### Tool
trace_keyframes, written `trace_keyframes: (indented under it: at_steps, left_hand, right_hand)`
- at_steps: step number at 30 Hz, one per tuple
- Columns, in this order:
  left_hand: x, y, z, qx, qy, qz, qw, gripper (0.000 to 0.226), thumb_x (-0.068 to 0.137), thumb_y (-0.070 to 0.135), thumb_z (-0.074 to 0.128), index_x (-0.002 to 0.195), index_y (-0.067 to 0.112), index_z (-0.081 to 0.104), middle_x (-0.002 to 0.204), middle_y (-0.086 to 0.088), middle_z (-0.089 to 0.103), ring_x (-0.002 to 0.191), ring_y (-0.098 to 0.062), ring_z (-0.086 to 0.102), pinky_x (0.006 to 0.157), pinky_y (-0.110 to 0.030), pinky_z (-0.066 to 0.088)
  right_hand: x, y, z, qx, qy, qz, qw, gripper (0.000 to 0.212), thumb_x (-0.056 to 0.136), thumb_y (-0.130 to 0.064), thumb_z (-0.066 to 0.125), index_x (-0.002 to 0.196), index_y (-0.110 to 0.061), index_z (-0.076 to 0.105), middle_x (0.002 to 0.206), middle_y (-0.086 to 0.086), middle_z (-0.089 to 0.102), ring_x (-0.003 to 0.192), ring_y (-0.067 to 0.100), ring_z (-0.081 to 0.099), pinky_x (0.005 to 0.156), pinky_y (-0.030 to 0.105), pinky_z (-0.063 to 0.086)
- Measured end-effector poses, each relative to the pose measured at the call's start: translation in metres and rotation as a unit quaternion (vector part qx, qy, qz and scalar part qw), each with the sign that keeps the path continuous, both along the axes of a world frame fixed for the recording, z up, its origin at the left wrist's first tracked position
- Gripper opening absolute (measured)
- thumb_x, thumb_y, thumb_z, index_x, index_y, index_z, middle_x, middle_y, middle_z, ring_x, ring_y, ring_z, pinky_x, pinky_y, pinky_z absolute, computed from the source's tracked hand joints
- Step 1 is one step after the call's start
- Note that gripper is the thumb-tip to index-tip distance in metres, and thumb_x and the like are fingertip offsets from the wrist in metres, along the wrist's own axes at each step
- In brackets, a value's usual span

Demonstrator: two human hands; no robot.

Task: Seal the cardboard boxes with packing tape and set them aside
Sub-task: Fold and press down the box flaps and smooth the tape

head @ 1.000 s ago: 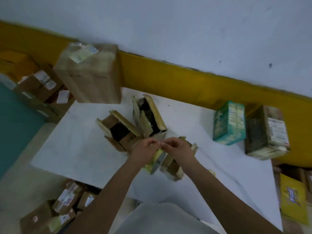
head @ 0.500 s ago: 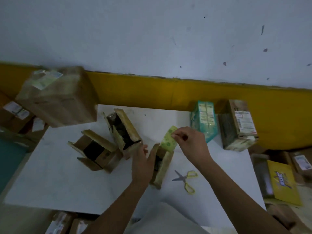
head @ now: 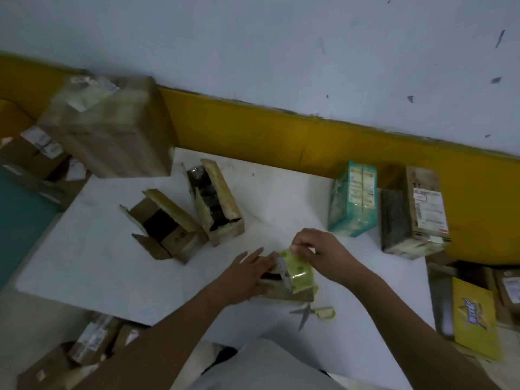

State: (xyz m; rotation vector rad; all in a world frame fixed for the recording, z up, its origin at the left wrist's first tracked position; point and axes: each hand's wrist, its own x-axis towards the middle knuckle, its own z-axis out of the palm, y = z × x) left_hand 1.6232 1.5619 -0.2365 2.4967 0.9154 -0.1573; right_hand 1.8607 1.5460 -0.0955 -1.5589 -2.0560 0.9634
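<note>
A small cardboard box (head: 281, 291) lies on the white table (head: 98, 263) in front of me. My left hand (head: 247, 274) presses flat on its left side with straight fingers. My right hand (head: 320, 254) pinches the top end of a yellow-green strip of tape (head: 298, 270) that drapes over the box. Two more small boxes stand with flaps open: one (head: 166, 226) to the left and one (head: 216, 201) behind it. Yellow-handled scissors (head: 315, 312) lie just below the box.
A large taped carton (head: 109, 128) sits at the table's back left. A teal package (head: 353, 198) and a labelled brown box (head: 413, 215) stand at the back right by the yellow wall band. More parcels lie on the floor left and right, with a yellow envelope (head: 475, 316).
The tape strip came down from upright onto the box top, with my right hand lowering with it. My left hand flattened against the box's side. The view shifted.
</note>
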Motion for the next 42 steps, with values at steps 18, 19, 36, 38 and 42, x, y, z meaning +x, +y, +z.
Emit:
trace_keyframes:
  at_steps: [18,19,36,38,42]
  left_hand:
    - [0.045,-0.056,-0.011,-0.314,-0.153,0.635,0.688,0.055,0.096,0.050,0.050,0.139,0.019,0.041,0.127,-0.016,0.056,0.106,-0.034,0.059,0.081,-0.050,0.057]
    - [0.048,-0.052,-0.008,-0.339,-0.156,0.650,0.661,0.049,0.095,0.048,0.053,0.130,0.015,0.046,0.119,-0.017,0.059,0.099,-0.035,0.061,0.073,-0.051,0.058]
    - [0.038,0.010,0.008,-0.277,-0.151,0.507,0.802,0.059,0.073,0.048,0.044,0.116,0.012,0.060,0.118,-0.012,0.061,0.109,-0.030,0.057,0.091,-0.035,0.046]
    - [0.034,0.011,0.003,-0.293,-0.162,0.508,0.793,0.050,0.081,0.044,0.048,0.119,0.013,0.057,0.120,-0.012,0.060,0.110,-0.029,0.057,0.093,-0.037,0.047]
    - [0.027,0.007,0.003,-0.360,-0.219,0.559,0.714,0.034,0.100,0.031,0.045,0.132,0.020,0.040,0.120,-0.006,0.054,0.105,-0.022,0.057,0.087,-0.032,0.050]
  right_hand:
    - [-0.037,0.022,-0.071,-0.196,0.047,-0.086,0.976,0.020,0.098,-0.023,0.053,0.083,-0.015,0.061,0.083,-0.002,0.066,0.069,-0.002,0.052,0.064,0.011,0.038]
    - [-0.037,0.024,-0.074,-0.208,0.054,-0.100,0.971,0.021,0.098,-0.026,0.053,0.083,-0.014,0.062,0.086,0.000,0.068,0.072,0.003,0.056,0.065,0.014,0.039]
    - [-0.052,0.028,-0.096,-0.189,-0.027,-0.134,0.972,0.019,0.091,-0.025,0.063,0.077,-0.013,0.065,0.067,-0.005,0.053,0.068,0.011,0.049,0.057,0.016,0.033]
    - [-0.053,0.037,-0.096,-0.194,-0.035,-0.119,0.973,0.019,0.090,-0.027,0.064,0.076,-0.015,0.068,0.068,-0.005,0.058,0.067,0.008,0.051,0.060,0.021,0.036]
    - [-0.057,0.056,-0.096,-0.205,-0.067,-0.101,0.971,0.025,0.089,-0.034,0.066,0.073,-0.015,0.069,0.077,0.001,0.065,0.072,0.011,0.055,0.064,0.025,0.041]
